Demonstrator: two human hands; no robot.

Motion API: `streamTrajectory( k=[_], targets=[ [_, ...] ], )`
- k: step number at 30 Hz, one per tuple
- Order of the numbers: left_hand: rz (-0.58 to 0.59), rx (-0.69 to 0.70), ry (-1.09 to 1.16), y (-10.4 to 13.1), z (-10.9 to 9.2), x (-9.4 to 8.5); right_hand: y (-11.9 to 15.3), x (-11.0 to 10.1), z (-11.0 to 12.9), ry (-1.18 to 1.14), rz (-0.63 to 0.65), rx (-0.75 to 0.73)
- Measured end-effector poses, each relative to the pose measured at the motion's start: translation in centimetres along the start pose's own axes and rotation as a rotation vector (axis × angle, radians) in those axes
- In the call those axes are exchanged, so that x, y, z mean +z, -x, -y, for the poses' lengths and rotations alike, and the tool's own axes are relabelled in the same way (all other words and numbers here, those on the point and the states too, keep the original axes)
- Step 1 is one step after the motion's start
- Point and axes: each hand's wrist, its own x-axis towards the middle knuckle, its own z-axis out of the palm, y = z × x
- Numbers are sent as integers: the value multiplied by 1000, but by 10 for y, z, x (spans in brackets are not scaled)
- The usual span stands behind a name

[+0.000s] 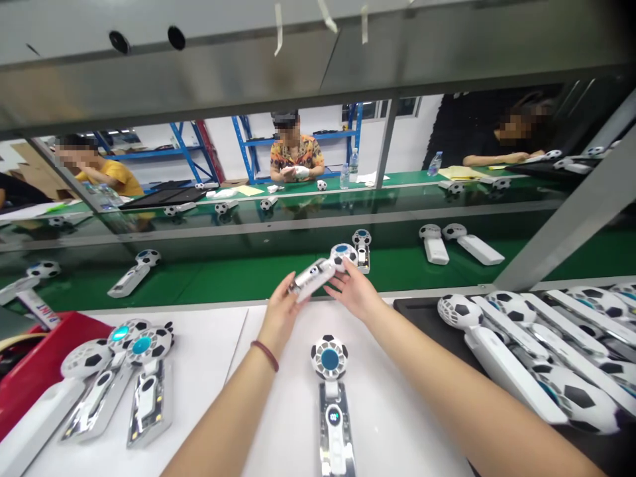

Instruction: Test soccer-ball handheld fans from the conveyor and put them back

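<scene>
The long green belt [213,271] runs from 9 to 3 o'clock; the white surface [291,404] lies at 6, with the black tray [417,306] of football-headed units at 4 and the red bin [59,338] at 8.

The 2 hands meet near the clock's centre, around 1 held device [311,281], tilted with its ball head towards 1 o'clock and its handle end towards 7. The left hand [281,308] has its grip closed on the handle end; the right hand [358,291] has thumb and fingertips at the head, its lower fingers spread. I judge this as a 2-handed handling step; any next move calls for steady support at both ends. A separate device [334,391] lies at 6 o'clock, face up.

The tray's right side and the separate device's base are cut off. Fingers hide the held handle's tip and part of its head. Whether it touches the belt, I cannot tell. The small display [334,417] seems to read 100.
</scene>
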Motion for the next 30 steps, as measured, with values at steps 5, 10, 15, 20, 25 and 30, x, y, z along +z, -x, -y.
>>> streamTrajectory(
  k=[5,10,15,20,25,30],
  targets=[
    [316,-101,-324,12,30,-3,-14,4,2,-47,-7,-136],
    [506,-185,-392,15,32,5,-4,3,-2,36,71,-187],
    [354,2,-672,31,-2,19,8,9,-8,119,101,-241],
    [314,439,-1336,65,-25,51,8,10,-7,142,43,-319],
    [571,455,-1585,77,-1,63,9,9,-3,225,-25,-419],
    [496,484,-1657,76,5,62,14,10,-2,277,12,-480]
  ],
)
